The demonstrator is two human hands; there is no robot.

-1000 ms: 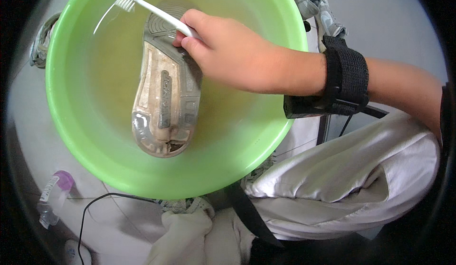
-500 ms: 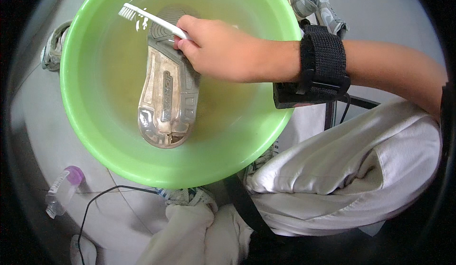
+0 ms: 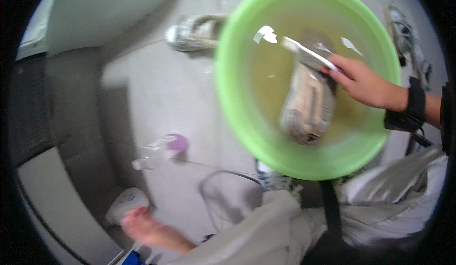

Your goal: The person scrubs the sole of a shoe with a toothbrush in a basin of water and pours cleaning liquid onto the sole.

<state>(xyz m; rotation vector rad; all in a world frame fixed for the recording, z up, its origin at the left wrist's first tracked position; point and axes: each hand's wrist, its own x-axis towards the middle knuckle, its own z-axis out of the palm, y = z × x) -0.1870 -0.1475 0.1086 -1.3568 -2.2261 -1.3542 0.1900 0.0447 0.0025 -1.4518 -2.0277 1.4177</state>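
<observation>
My right hand (image 3: 363,82) is closed round the handle of a white toothbrush (image 3: 309,53), its bristle end pointing up and left. Below the brush a shoe (image 3: 308,103) lies sole up in murky yellowish water, inside a big light green basin (image 3: 228,103). At the lower left my left hand (image 3: 149,229) reaches down beside a whitish, partly see-through packet or tub (image 3: 128,202) with coloured marks. Motion blurs its fingers, and I cannot tell whether they grip the packet or only touch it.
A clear plastic bottle with a purple end (image 3: 176,143) lies on the tiled floor. A light shoe (image 3: 192,32) sits left of the basin; other shoes (image 3: 403,32) stand at the right. A dark cable (image 3: 204,182) curves across the floor. A large pale fixture (image 3: 109,9) fills the upper left.
The view has swung left, so the basin appears further right. My left hand has come into view at the lower left by the whitish packet. The right hand still holds the toothbrush over the shoe.
</observation>
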